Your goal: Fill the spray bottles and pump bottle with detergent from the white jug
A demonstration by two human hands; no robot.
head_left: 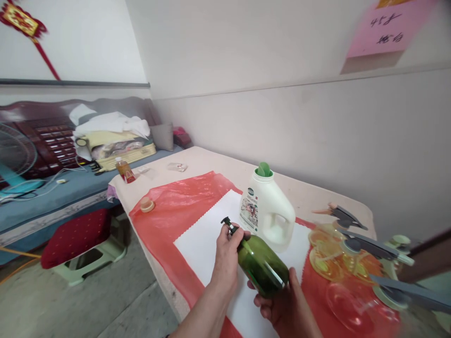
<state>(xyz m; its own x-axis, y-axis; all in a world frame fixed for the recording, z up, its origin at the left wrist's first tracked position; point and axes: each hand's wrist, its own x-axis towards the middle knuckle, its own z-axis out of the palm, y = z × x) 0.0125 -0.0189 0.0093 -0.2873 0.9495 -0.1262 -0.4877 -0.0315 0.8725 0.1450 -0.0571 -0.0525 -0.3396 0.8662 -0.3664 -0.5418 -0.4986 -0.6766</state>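
A green pump bottle (263, 265) with a black pump head is tilted above the table, its pump end pointing up and to the left. My left hand (228, 249) is closed around its neck, just below the pump. At the bottle's base, my right hand (282, 300) grips it from below and from the right. Behind the bottle stands a large white jug (266, 206) with a side handle, a printed label and a green piece in its mouth. A white sheet with zigzag edges (207, 234) lies beneath the jug and my hands.
Red plastic sheeting (169, 225) covers part of the table, with a small round cap (147, 204) on it. Several spray bottles (352, 263) crowd the right side. An amber bottle (125, 170) stands at the far left corner. A red-topped stool (81, 239) sits on the floor.
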